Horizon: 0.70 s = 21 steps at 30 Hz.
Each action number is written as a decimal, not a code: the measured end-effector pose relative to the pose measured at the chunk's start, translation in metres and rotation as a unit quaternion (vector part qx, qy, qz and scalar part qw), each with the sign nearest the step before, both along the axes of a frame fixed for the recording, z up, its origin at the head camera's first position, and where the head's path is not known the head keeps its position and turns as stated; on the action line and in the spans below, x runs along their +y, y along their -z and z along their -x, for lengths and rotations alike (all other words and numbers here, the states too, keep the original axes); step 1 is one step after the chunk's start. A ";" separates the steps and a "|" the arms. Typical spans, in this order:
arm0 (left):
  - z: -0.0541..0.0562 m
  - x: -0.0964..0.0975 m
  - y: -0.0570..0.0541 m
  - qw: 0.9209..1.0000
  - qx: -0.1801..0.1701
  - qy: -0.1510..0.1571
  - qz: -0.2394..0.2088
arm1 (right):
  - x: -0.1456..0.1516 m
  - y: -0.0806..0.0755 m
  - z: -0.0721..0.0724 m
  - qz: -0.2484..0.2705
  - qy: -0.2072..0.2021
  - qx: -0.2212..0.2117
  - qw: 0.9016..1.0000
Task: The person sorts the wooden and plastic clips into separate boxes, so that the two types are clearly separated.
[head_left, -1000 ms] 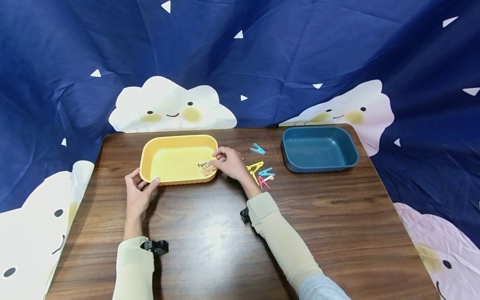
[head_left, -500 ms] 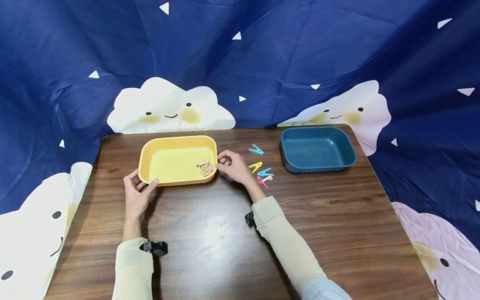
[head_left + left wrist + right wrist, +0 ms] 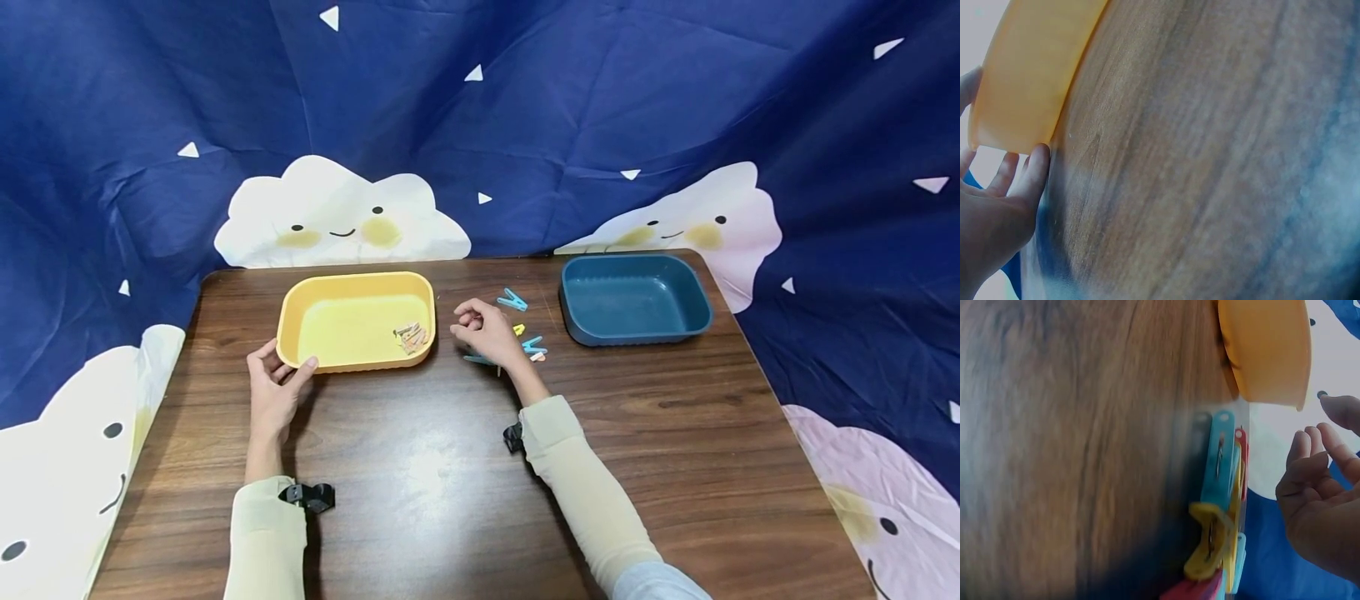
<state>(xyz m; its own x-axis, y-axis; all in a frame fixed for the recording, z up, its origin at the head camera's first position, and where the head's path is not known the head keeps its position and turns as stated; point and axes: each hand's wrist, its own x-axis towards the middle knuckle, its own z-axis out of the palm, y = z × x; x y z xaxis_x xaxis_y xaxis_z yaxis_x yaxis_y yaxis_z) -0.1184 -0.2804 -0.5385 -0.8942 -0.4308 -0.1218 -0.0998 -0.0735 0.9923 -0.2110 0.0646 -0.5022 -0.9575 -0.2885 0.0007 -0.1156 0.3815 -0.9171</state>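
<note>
Left hand (image 3: 272, 398): fingers gripping rounded-rectangular yellow plastic tub (image 3: 337, 329) at near-left corner. Right hand (image 3: 491, 335): fingers released, above multicoloured plastic clothespins (image 3: 1214, 487).

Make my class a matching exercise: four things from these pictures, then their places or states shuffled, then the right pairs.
1. Left hand
2. Right hand
3. Teal bin
4. Tan clothespins

A. Inside the yellow bin, at its right end
B. Standing on the right side of the table
C. Holding the yellow bin's near left corner
D. Apart from both bins, holding nothing

Pairs: 1-C; 2-D; 3-B; 4-A
</note>
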 end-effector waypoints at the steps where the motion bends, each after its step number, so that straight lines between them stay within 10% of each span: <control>1: 0.000 0.000 0.001 1.000 -0.001 0.000 0.002 | 0.002 0.001 0.000 0.002 0.002 0.000 1.000; 11: 0.001 -0.001 0.001 1.000 -0.008 -0.001 0.012 | 0.027 0.001 -0.002 0.000 0.047 -0.003 0.999; 21: -0.008 0.009 -0.024 1.000 0.000 0.010 0.009 | 0.051 -0.002 -0.008 -0.009 0.049 -0.014 0.999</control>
